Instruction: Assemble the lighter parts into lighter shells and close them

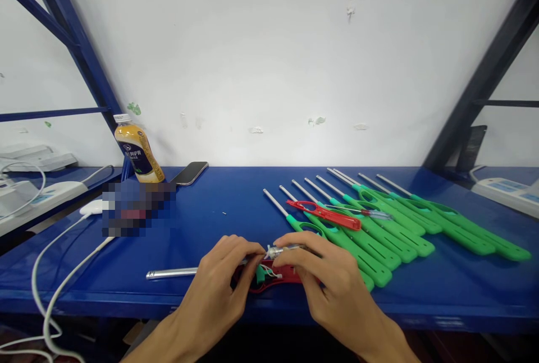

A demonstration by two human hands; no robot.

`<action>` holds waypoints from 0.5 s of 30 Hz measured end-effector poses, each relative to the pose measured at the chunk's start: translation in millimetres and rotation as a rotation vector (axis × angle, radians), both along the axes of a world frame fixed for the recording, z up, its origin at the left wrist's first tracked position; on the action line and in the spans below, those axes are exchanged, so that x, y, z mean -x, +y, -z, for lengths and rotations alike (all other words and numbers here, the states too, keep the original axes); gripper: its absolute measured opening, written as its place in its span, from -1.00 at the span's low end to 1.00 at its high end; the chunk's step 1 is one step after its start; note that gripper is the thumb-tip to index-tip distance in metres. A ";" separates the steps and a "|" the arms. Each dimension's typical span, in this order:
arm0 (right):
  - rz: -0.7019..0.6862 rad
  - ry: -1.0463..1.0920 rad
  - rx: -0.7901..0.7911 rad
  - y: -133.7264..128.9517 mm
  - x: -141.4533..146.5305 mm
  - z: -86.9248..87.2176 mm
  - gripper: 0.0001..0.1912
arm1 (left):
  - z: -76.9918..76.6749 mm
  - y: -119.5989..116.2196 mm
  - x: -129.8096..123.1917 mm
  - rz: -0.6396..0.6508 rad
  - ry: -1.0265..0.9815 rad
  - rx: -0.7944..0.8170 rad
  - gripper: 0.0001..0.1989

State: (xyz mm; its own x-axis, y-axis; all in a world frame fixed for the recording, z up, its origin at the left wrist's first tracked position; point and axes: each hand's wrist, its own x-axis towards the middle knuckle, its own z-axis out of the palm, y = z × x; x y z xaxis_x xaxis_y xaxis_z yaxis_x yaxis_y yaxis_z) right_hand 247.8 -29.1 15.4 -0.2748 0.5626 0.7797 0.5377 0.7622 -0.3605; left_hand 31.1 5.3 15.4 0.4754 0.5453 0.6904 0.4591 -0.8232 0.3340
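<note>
An opened red lighter shell (290, 276) lies at the table's front edge, its metal tube (172, 273) pointing left. Inside it show a green trigger (261, 275) and thin white wires (272, 271). My right hand (337, 279) is closed on a clear lighter fuel tank (273, 251), valve end toward the left, just above the shell; fingers cover most of it. Beside that valve end, the thumb and index finger of my left hand (223, 279) are pinched together. What they grip is hidden.
Several green lighters (370, 262) lie in a slanted row at right, with a red shell half (326, 214) and a clear-handled screwdriver (374, 213) on top. A drink bottle (138, 152), a phone (191, 173) and white cables (63, 290) occupy the left.
</note>
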 end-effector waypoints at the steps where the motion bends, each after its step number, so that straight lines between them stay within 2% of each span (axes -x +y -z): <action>1: 0.001 -0.002 -0.001 0.0 -0.1 -0.2 -0.59 | 0.0 -0.2 -0.1 0.000 -0.001 -0.004 -0.83; 15: 0.015 -0.016 0.043 -0.7 1.3 -0.9 -0.59 | -0.6 -2.2 -0.3 -0.011 0.026 0.012 -0.83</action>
